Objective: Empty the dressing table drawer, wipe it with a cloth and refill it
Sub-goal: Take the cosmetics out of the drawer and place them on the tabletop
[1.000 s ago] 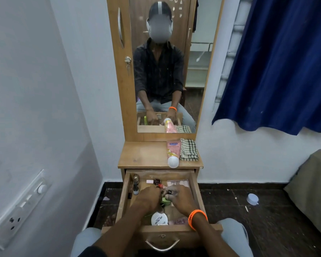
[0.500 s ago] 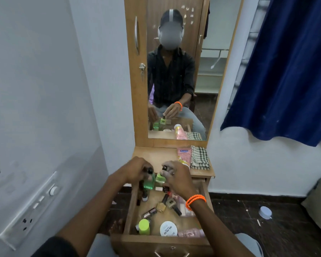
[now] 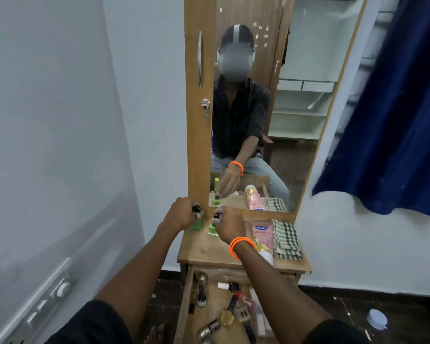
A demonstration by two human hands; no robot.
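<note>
Green glass: two small bottles now sit at the far left corner of the tabletop (image 3: 204,252), right against the mirror (image 3: 271,120). Half a second ago both were in mid-air over the drawer (image 3: 186,306); a second ago both hands were down inside it. Left hand (image 3: 180,216) grips the left green bottle (image 3: 197,223) by its dark cap. Right hand (image 3: 230,225) pinches the right green bottle (image 3: 212,229) the same way. Hands close together, not touching; neither has let go. Looks like set-down, release pending.

Emptying is early: drawer is pulled out below the tabletop's near edge and holds plenty of small bottles and tubes. Pink tube (image 3: 262,234) and checked cloth (image 3: 286,239) lie along the tabletop's right edge, cloth untouched. Wiping looks a good few trips off.
</note>
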